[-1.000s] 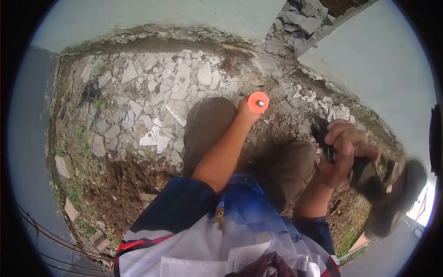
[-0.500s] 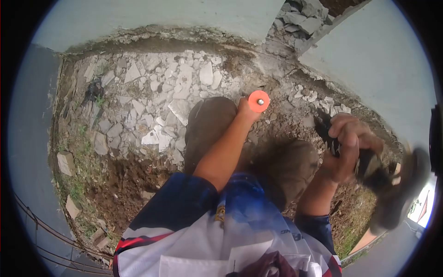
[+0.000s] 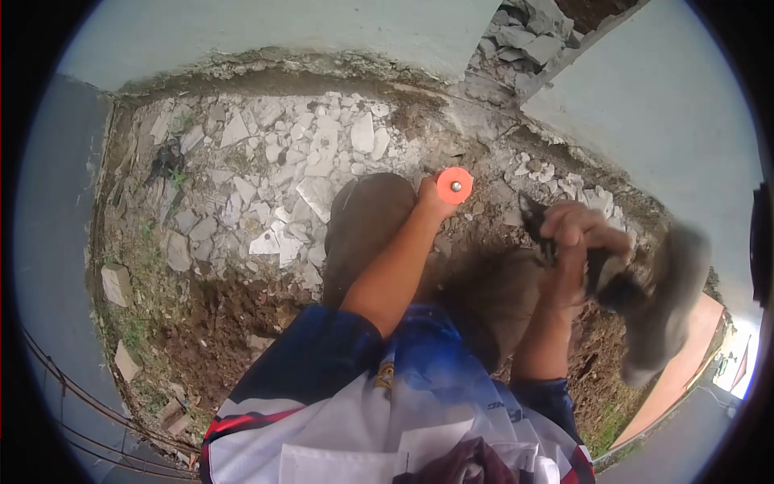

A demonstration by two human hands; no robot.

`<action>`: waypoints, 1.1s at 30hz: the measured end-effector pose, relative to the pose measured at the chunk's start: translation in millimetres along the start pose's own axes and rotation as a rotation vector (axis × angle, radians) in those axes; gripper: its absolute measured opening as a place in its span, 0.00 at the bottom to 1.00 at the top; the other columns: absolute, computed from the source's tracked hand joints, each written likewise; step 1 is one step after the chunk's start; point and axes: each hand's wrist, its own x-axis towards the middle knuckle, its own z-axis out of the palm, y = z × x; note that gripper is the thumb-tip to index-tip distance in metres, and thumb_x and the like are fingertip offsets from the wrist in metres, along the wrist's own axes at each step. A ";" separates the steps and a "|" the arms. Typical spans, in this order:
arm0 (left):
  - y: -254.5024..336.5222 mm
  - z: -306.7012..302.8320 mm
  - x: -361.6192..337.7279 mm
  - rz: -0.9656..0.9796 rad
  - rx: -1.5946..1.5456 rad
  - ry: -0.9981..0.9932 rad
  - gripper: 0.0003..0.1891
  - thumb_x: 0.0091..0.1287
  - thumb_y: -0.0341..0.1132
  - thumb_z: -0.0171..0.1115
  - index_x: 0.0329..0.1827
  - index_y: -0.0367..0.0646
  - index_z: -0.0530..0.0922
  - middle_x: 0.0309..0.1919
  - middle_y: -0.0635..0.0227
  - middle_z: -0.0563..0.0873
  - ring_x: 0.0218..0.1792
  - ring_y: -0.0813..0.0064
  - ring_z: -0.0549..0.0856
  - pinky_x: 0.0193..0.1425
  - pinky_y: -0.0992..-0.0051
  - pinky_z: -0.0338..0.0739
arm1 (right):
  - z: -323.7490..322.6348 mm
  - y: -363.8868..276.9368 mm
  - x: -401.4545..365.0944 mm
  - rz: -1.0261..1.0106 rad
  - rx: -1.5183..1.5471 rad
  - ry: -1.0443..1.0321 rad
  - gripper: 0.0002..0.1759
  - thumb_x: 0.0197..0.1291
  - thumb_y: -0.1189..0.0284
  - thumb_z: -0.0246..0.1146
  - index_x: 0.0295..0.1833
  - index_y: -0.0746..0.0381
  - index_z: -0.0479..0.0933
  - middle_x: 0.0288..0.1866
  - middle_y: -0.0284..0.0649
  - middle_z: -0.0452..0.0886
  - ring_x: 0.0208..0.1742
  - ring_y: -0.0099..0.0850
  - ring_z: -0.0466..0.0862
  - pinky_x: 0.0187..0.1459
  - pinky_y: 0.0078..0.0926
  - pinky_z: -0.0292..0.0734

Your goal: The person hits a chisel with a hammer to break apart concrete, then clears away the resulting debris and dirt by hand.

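My left hand (image 3: 431, 200) is closed around a chisel (image 3: 456, 186) with a round orange hand guard. The chisel's metal striking end faces up toward me; its shaft and tip are hidden beneath the guard. In my right hand (image 3: 574, 240) is a hammer, its dark handle wrapped by my fingers. The heavy grey hammer head (image 3: 667, 302), blurred by motion, is raised to the right, well apart from the chisel. Both hands are over broken ground between my knees and the wall.
White and grey rubble (image 3: 318, 157) covers the ground at left, with brown soil (image 3: 214, 343) nearer me. A pale wall (image 3: 282, 36) runs behind, with a rubble-filled gap (image 3: 524, 40). An orange-brown board (image 3: 673, 371) leans at right; thin metal rods (image 3: 72, 403) lie at lower left.
My right hand and the hammer have swung left, closer to the chisel, uncovering more of the board. My left hand keeps the chisel in nearly the same spot.
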 end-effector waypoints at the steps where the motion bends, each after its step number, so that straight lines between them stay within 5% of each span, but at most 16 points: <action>1: 0.7 -0.2 1.8 0.007 0.013 -0.022 0.21 0.69 0.34 0.35 0.55 0.33 0.72 0.53 0.54 0.78 0.54 0.57 0.79 0.60 0.58 0.75 | 12.7 10.8 -12.1 -0.056 -0.136 0.019 0.16 0.55 0.72 0.64 0.48 0.66 0.72 0.37 0.49 0.80 0.31 0.37 0.81 0.33 0.32 0.77; 2: 1.9 3.1 4.6 0.014 0.027 -0.051 0.21 0.69 0.34 0.35 0.56 0.32 0.71 0.54 0.53 0.77 0.54 0.57 0.78 0.60 0.59 0.75 | 25.4 21.8 -24.2 -0.109 -0.270 0.046 0.13 0.54 0.70 0.65 0.43 0.65 0.75 0.35 0.48 0.80 0.29 0.36 0.81 0.29 0.32 0.77; 3: 2.3 3.4 3.8 0.008 0.014 -0.047 0.20 0.70 0.35 0.36 0.54 0.35 0.74 0.53 0.54 0.79 0.53 0.57 0.79 0.59 0.58 0.75 | 26.0 51.6 -76.8 0.043 -1.059 -0.079 0.14 0.49 0.69 0.68 0.40 0.64 0.77 0.33 0.49 0.81 0.29 0.36 0.82 0.28 0.33 0.76; 4: 2.1 -2.5 7.0 0.039 0.094 -0.118 0.20 0.70 0.35 0.36 0.55 0.35 0.74 0.53 0.55 0.78 0.53 0.57 0.79 0.59 0.58 0.75 | 25.6 117.5 -130.6 0.673 -0.515 -0.304 0.12 0.44 0.71 0.66 0.33 0.66 0.78 0.26 0.49 0.81 0.28 0.31 0.82 0.30 0.31 0.76; 5: -3.5 -20.0 8.3 0.053 0.181 -0.173 0.20 0.70 0.35 0.35 0.55 0.35 0.73 0.54 0.55 0.78 0.54 0.57 0.79 0.59 0.57 0.75 | 25.3 132.2 -145.8 1.067 -0.321 -0.348 0.08 0.42 0.74 0.63 0.27 0.69 0.76 0.22 0.46 0.80 0.26 0.29 0.82 0.28 0.30 0.76; 7: 11.1 4.1 27.6 0.059 0.261 -0.239 0.20 0.70 0.35 0.35 0.55 0.36 0.73 0.54 0.55 0.78 0.54 0.57 0.79 0.59 0.57 0.75 | 14.6 124.4 -133.6 1.103 -0.171 -0.138 0.06 0.43 0.75 0.62 0.24 0.69 0.76 0.19 0.43 0.79 0.21 0.28 0.80 0.25 0.29 0.74; 9: -3.4 -19.9 5.6 -0.037 0.191 -0.077 0.20 0.71 0.35 0.35 0.55 0.38 0.74 0.54 0.56 0.79 0.54 0.59 0.79 0.59 0.59 0.75 | 0.1 104.3 -140.1 1.322 0.069 0.033 0.04 0.45 0.80 0.60 0.21 0.67 0.74 0.17 0.39 0.77 0.16 0.29 0.77 0.20 0.28 0.70; 11: -5.0 -14.1 17.0 -0.020 0.281 -0.039 0.16 0.71 0.35 0.40 0.53 0.41 0.74 0.53 0.58 0.79 0.54 0.62 0.79 0.57 0.60 0.76 | -6.4 119.1 -123.1 1.265 0.209 0.230 0.04 0.46 0.81 0.59 0.21 0.67 0.74 0.17 0.40 0.76 0.16 0.30 0.77 0.19 0.28 0.69; 14: -34.8 -61.8 55.8 -0.025 0.976 0.304 0.14 0.68 0.30 0.45 0.54 0.43 0.73 0.47 0.59 0.80 0.49 0.63 0.82 0.47 0.60 0.82 | -13.3 117.5 -125.7 1.197 0.324 0.428 0.03 0.46 0.83 0.59 0.24 0.68 0.73 0.18 0.41 0.76 0.16 0.31 0.76 0.19 0.28 0.69; 16: -61.8 -79.0 47.5 0.055 1.123 0.441 0.13 0.67 0.30 0.47 0.54 0.42 0.73 0.46 0.59 0.80 0.47 0.64 0.82 0.42 0.61 0.82 | -20.8 119.2 -121.2 1.124 0.362 0.531 0.02 0.47 0.83 0.60 0.26 0.69 0.73 0.19 0.41 0.76 0.16 0.32 0.76 0.19 0.28 0.69; 20: -90.7 -77.2 30.0 0.185 1.064 0.435 0.14 0.66 0.31 0.52 0.54 0.41 0.72 0.44 0.60 0.81 0.43 0.67 0.84 0.34 0.65 0.82 | -35.9 100.8 -122.9 1.019 0.339 0.585 0.04 0.47 0.84 0.59 0.30 0.70 0.71 0.20 0.43 0.75 0.17 0.34 0.76 0.21 0.30 0.71; 25: -41.2 -16.0 -30.3 -0.128 1.747 0.299 0.25 0.63 0.30 0.51 0.65 0.35 0.62 0.32 0.58 0.85 0.28 0.70 0.88 0.20 0.72 0.75 | -36.7 124.0 -123.3 1.011 0.552 0.713 0.03 0.49 0.82 0.58 0.29 0.69 0.70 0.20 0.44 0.75 0.17 0.36 0.76 0.21 0.32 0.73; 28: -34.8 -46.0 -18.2 0.088 1.746 0.243 0.15 0.61 0.37 0.58 0.39 0.32 0.81 0.30 0.55 0.85 0.32 0.69 0.86 0.30 0.65 0.77 | -37.9 126.6 -114.6 1.079 0.492 0.647 0.03 0.48 0.82 0.59 0.27 0.68 0.71 0.19 0.42 0.75 0.18 0.35 0.77 0.22 0.33 0.73; 31: -42.0 9.3 -53.9 -0.009 1.560 0.408 0.19 0.59 0.37 0.57 0.47 0.31 0.79 0.40 0.52 0.86 0.37 0.61 0.88 0.33 0.66 0.79 | -36.2 123.5 -122.8 1.028 0.495 0.652 0.03 0.48 0.81 0.60 0.27 0.68 0.72 0.19 0.41 0.75 0.18 0.34 0.77 0.22 0.33 0.73; 33: -33.9 -17.9 -27.6 -0.086 1.919 0.286 0.18 0.58 0.40 0.59 0.41 0.31 0.81 0.41 0.51 0.85 0.42 0.58 0.86 0.38 0.66 0.78 | -36.6 124.2 -129.4 1.035 0.536 0.671 0.03 0.47 0.81 0.60 0.28 0.69 0.72 0.19 0.41 0.74 0.17 0.34 0.77 0.20 0.33 0.72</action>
